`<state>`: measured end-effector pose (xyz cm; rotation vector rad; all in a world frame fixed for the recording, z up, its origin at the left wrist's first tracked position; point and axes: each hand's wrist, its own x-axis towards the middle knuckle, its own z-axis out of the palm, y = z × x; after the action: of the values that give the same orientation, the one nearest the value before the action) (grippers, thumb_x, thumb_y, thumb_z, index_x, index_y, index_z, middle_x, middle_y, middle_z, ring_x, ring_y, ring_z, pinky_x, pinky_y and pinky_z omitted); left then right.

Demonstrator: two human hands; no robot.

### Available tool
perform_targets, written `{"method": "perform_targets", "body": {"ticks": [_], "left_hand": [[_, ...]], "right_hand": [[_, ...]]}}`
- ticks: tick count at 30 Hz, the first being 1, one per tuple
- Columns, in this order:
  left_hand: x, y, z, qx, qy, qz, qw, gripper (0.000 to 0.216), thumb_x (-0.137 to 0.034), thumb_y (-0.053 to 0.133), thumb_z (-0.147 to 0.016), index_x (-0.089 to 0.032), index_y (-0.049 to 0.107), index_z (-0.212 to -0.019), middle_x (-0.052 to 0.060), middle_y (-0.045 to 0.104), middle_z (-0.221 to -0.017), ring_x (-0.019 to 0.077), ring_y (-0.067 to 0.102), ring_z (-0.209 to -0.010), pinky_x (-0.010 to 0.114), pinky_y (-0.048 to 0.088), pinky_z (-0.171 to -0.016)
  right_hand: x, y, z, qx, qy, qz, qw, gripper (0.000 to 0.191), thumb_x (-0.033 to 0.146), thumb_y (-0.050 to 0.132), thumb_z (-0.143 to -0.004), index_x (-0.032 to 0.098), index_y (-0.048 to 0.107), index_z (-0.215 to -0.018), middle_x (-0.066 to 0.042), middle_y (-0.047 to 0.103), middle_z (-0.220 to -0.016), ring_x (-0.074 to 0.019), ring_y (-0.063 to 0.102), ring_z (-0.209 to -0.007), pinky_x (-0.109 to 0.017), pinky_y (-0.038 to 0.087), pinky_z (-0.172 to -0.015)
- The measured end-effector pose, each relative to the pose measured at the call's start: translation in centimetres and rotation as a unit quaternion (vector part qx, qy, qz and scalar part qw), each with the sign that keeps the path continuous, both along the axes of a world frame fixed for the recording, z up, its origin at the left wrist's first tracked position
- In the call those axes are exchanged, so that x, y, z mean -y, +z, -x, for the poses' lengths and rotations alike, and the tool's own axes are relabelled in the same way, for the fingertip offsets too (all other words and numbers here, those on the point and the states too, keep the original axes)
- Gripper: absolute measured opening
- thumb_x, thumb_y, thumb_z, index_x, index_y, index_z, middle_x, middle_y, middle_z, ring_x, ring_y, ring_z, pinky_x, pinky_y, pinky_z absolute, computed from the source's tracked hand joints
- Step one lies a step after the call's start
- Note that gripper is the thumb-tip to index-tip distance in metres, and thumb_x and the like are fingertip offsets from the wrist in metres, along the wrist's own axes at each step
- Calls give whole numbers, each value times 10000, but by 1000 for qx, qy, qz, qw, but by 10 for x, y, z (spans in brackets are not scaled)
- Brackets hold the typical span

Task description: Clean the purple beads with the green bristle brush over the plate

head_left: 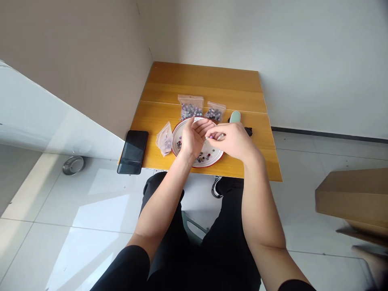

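Observation:
My left hand [193, 138] is turned palm up over a white plate with a red rim [173, 150], its fingers stretched out and slightly cupped. No object shows in its palm. My right hand [233, 139] comes in from the right beside it, thumb and index finger pinched on a small purple bead [211, 137]. Loose beads [202, 158] in dark, red and clear tones lie on the plate beneath my hands. Part of the plate is hidden by both hands.
Behind the plate lie two zip bags of beads [191, 110] [214, 112]. A crumpled clear bag [165, 139] and a black phone [133, 152] are left of it. A pale green oval object [235, 117] lies right, on the wooden table [206, 79] against the walls.

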<state>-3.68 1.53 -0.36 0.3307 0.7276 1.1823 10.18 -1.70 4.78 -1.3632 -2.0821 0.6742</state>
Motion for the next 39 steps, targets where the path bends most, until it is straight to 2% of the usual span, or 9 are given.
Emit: {"method": "perform_targets", "body": {"ticks": [4, 8, 12, 17, 19, 23, 26, 32, 39], "left_hand": [[12, 3, -12, 28, -45, 10, 999, 498, -552, 420, -941, -171, 714, -815, 89, 739, -774, 229, 740, -937, 349, 561, -926], [20, 4, -17, 68, -19, 9, 997, 540, -551, 360, -952, -164, 707, -805, 79, 718, -742, 202, 727, -846, 312, 561, -851], [19, 0, -17, 75, 14, 6, 997, 533, -567, 379, -936, -159, 711, -845, 95, 753, -842, 195, 723, -849, 314, 563, -862], [16, -1, -13, 46, 33, 21, 998, 549, -627, 412, -906, -177, 726, -888, 121, 769, -1099, 256, 713, -1101, 367, 564, -966], [15, 1, -11, 50, 38, 23, 998, 556, -631, 415, -906, -171, 727, -912, 126, 756, -1173, 269, 682, -1201, 377, 555, -1016], [16, 7, -7, 89, 54, 17, 994, 600, -646, 417, -913, -139, 726, -1002, 139, 729, -1257, 265, 621, -1322, 342, 537, -1078], [17, 12, -6, 138, 62, 11, 988, 698, -658, 357, -937, -93, 690, -1173, 158, 699, -1315, 273, 597, -1355, 336, 533, -1093], [18, 14, -7, 188, 63, -12, 980, 792, -674, 297, -959, -74, 555, -1406, 147, 620, -1442, 281, 564, -1386, 370, 511, -1127], [19, 18, -9, 191, 67, -28, 979, 840, -691, 247, -969, -53, 511, -1447, 168, 600, -1459, 286, 496, -1445, 360, 471, -1164]], "right_hand": [[2, 4, 11, -30, 30, 1, 999, 198, 144, 609, -828, 218, 786, -873, -11, 768, -877, -148, 659, -716, -301, 516, -718], [2, 2, 18, -43, 57, 0, 997, 243, 107, 588, -840, 230, 789, -902, -9, 783, -977, -169, 700, -853, -308, 551, -790], [2, 1, 17, -45, 58, -14, 997, 242, 102, 617, -838, 242, 794, -925, -5, 778, -1058, -174, 705, -912, -310, 571, -808], [4, 6, 14, -44, 60, -26, 997, 207, 136, 671, -833, 249, 801, -949, -10, 775, -1049, -169, 706, -855, -323, 582, -799], [4, 10, 10, -59, 23, -38, 997, 157, 195, 677, -857, 240, 799, -946, -27, 776, -1037, -177, 709, -847, -327, 585, -775], [-1, 9, -10, -61, -215, -119, 967, 168, 340, 669, -890, 217, 783, -894, -60, 785, -912, -213, 722, -807, -371, 580, -774], [-8, -3, -30, -13, -327, -103, 939, 188, 389, 709, -841, 213, 776, -843, -63, 779, -854, -228, 719, -767, -405, 564, -796], [-17, -32, -39, 87, -392, 20, 916, 206, 389, 760, -755, 240, 758, -897, -53, 764, -869, -264, 687, -816, -426, 518, -747], [-23, -46, -30, 115, -403, 14, 908, 181, 258, 666, -789, 205, 660, -963, -91, 710, -826, -290, 664, -832, -465, 519, -787]]}}
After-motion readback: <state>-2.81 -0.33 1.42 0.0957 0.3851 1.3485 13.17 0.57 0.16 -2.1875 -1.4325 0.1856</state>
